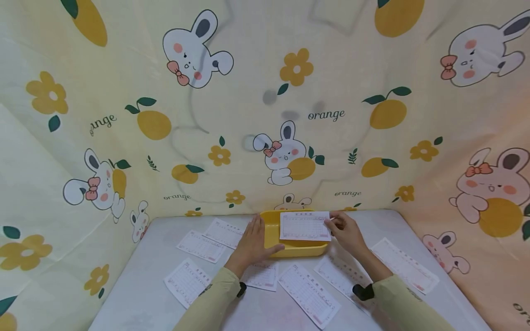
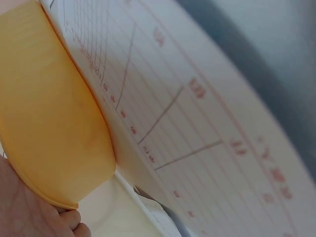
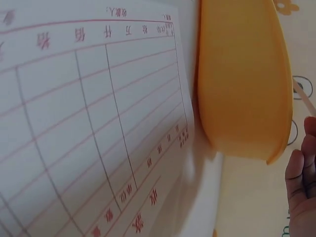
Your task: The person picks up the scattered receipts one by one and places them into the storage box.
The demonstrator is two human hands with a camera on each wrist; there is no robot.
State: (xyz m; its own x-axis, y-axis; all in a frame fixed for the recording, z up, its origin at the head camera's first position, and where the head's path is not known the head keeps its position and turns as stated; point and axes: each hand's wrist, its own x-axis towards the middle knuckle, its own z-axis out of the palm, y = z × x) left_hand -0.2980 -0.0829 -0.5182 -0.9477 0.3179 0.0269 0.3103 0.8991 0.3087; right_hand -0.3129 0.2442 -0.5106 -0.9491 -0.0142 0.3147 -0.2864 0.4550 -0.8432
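A yellow plastic tray (image 1: 306,252) stands at the back of the table. My left hand (image 1: 253,240) holds its front left corner, the thumb along the front rim and the fingers at the left side. My right hand (image 1: 348,232) pinches the right edge of a white printed receipt slip (image 1: 305,226) between thumb and fingers, above the tray's opening. In the right wrist view the fingers of the right hand (image 3: 303,177) are curled at the slip's edge beside the tray wall (image 3: 242,84). The slip hides much of the tray's inside.
Several similar slips lie scattered on the white table, among them one slip (image 1: 309,294) in front, one slip (image 1: 188,281) at the left and one slip (image 1: 406,265) at the right. A patterned cloth (image 1: 248,101) with rabbits and oranges hangs around the table.
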